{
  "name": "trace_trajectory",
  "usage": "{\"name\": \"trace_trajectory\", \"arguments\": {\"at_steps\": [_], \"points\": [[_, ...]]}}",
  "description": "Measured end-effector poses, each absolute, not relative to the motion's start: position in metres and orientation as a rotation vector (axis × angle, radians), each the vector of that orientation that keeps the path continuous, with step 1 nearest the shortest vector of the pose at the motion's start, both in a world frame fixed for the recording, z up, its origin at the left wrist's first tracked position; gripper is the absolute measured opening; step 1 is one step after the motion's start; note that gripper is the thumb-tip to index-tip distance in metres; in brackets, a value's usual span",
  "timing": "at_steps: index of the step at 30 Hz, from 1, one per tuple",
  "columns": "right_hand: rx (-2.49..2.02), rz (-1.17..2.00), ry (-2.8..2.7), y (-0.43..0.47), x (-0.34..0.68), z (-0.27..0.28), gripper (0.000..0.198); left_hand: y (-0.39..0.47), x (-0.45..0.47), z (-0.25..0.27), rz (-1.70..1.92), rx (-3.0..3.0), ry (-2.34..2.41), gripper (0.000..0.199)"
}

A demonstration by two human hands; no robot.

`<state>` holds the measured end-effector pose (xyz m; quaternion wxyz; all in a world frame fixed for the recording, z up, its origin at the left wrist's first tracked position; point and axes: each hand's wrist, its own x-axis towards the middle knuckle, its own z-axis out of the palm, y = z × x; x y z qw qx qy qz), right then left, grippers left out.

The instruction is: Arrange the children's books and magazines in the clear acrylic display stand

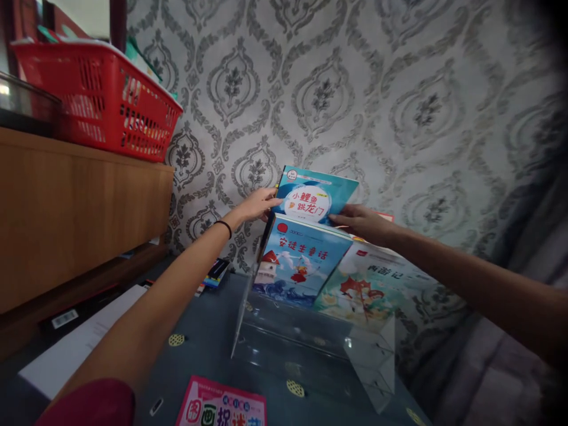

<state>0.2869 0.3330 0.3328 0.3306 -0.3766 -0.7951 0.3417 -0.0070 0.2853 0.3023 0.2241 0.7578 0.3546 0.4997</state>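
Note:
A teal picture book [317, 192] stands at the back of a clear acrylic book rack [288, 334], its lower part hidden behind a blue book [299, 260]. My left hand [257, 204] grips its left edge, fingers closed on it. On the book's right edge my right hand [361, 222] is closed too, thumb across the cover. To the right of the blue book, a pale green book [366, 284] leans in the same rack. Behind my right wrist shows the red-edged top of another book [384, 217].
A pink book [222, 405] lies on the dark table [199, 355] in front. White paper [89, 340] and small dark items [217, 272] lie to the left. A red basket [106, 97] sits on a wooden cabinet [84, 207]. Patterned wallpaper [322, 94] rises behind.

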Motion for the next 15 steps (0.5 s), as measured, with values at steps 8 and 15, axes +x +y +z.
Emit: {"name": "trace_trajectory", "arguments": {"at_steps": [8, 15], "points": [[-1.075, 0.881, -2.134, 0.328, 0.285, 0.330, 0.025, 0.296, -0.005, 0.286, 1.342, 2.023, 0.982, 0.016], [-1.180, 0.941, -2.219, 0.330, 0.287, 0.330, 0.035, 0.309, -0.001, 0.279, 1.381, 2.113, 1.013, 0.020]]}}
